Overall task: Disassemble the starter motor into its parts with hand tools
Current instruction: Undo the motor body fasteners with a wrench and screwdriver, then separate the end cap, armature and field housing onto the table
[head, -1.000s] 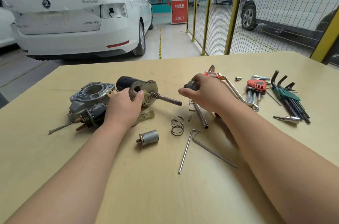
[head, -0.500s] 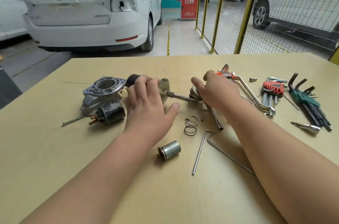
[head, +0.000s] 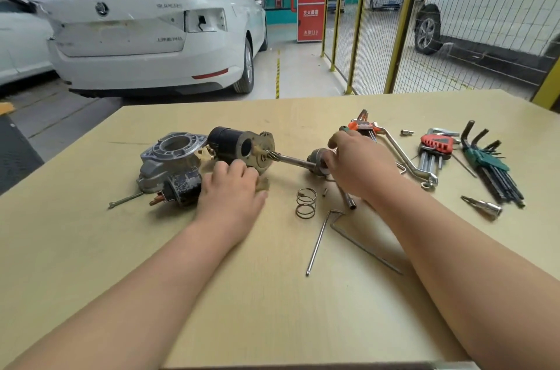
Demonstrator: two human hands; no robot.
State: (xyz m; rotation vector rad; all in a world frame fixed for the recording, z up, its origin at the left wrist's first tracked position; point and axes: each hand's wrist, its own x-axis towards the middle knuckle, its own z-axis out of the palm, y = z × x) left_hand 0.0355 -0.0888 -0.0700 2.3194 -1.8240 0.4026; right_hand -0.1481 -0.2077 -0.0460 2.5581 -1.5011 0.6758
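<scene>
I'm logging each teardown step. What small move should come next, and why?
Probably draw the drive gear rightward off the shaft: the right hand grips it at the shaft's free end, while the left hand rests by the motor body.

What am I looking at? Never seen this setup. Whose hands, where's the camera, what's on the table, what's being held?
There is no robot here. One camera, worn on a person's head, looks forward and down at their two bare hands, and this is the only view. They work at a wooden table in a garage, taking a starter motor apart.

The left hand lies with relaxed fingers against the foot of the black motor body, apparently steadying it. A shaft sticks out of that body to the right, and the right hand grips a round metal part at its far end.

Loose on the table are a grey cast housing, a coil spring, a long bent rod, a wrench, a red hex key set and a green hex key set.
</scene>
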